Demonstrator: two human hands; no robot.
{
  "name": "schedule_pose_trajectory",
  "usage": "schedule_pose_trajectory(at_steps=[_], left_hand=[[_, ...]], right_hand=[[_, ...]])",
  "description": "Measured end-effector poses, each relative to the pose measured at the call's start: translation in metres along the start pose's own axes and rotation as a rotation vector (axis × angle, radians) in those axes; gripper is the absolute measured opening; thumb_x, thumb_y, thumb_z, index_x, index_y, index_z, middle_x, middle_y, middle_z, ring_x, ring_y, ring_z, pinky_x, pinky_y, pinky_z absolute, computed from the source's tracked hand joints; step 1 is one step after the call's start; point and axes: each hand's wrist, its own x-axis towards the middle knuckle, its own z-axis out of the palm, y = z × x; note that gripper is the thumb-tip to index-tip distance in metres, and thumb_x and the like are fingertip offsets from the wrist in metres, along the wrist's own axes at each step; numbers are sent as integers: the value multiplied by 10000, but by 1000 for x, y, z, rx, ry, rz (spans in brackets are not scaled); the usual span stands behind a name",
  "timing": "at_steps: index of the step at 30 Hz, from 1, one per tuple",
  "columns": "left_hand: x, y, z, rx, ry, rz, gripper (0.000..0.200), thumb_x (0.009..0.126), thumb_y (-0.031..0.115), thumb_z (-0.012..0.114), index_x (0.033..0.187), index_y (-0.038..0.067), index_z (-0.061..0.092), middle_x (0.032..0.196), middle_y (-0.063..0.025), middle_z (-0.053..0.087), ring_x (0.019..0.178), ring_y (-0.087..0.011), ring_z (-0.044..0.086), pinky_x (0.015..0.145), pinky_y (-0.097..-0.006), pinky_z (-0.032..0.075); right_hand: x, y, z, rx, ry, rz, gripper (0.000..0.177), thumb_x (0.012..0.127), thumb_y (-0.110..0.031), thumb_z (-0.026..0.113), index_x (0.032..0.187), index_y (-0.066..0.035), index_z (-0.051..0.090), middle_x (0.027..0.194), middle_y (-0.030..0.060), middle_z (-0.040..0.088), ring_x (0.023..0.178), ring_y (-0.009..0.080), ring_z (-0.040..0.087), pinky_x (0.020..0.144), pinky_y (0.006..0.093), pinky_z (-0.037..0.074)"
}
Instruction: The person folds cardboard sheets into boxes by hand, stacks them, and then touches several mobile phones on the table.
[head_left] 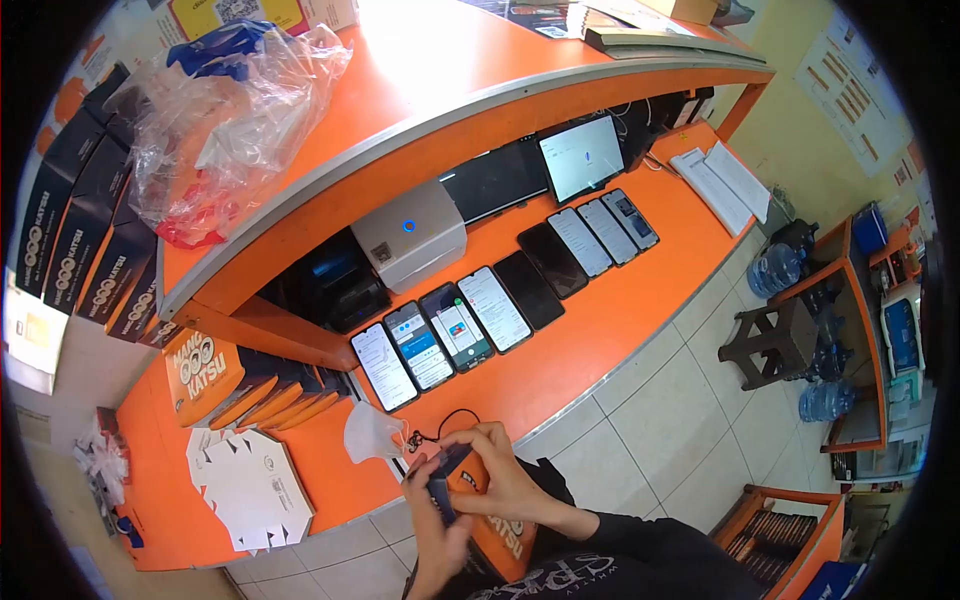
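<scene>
Both my hands are on an orange and dark blue printed box, held close to my body at the counter's front edge. My left hand is wrapped along the box's dark side. From the right, my right hand grips its upper end, with fingers bent over the edge. Just beyond my fingers lie a white cup-shaped item and a thin black cable. A row of several phones lies on the orange counter past the hands, some with lit screens.
Flattened white box pieces and stacked orange boxes are at the left. A raised shelf overhangs the counter, above a grey printer and a lit tablet. A dark stool stands on the tiled floor at right.
</scene>
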Motion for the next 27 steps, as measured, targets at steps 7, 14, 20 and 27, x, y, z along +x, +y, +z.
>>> schedule_pose_trajectory(at_steps=[7, 14, 20, 27], left_hand=[[-42, 40, -8, 41, -208, -203, 603, 852, 176, 574, 1329, 49, 229, 1253, -169, 417, 1252, -354, 353, 1004, -401, 351], [-38, 20, -19, 79, 140, -67, 1054, 762, 150, 633, 1341, 36, -240, 1382, -212, 251, 1181, -306, 416, 993, -398, 355], [-55, -32, -33, -529, 731, 131, 824, 737, 165, 522, 1402, 90, 42, 1320, -198, 319, 1198, -324, 393, 1021, -415, 330], [-60, -10, -168, -584, 865, 321, 695, 730, 200, 562, 1327, 119, 215, 1294, -129, 368, 1182, -302, 436, 998, -430, 378]], right_hand=[[-46, 13, -14, 8, -387, -77, 1014, 628, -370, 751, 1432, -176, 164, 1435, 265, -155, 1332, 464, -71, 1063, 523, 127], [-18, -20, 19, -234, -137, -309, 937, 585, -317, 811, 1366, -119, 332, 1439, 256, 26, 1317, 429, 146, 1042, 503, 213], [5, -22, 69, 205, -62, -105, 1291, 589, -267, 860, 1394, -91, -134, 1331, 232, 280, 1219, 309, 387, 1022, 426, 301], [47, -119, 95, -429, -89, -798, 840, 654, -348, 793, 1341, -231, 325, 1319, 177, 317, 1212, 314, 370, 992, 419, 339]])
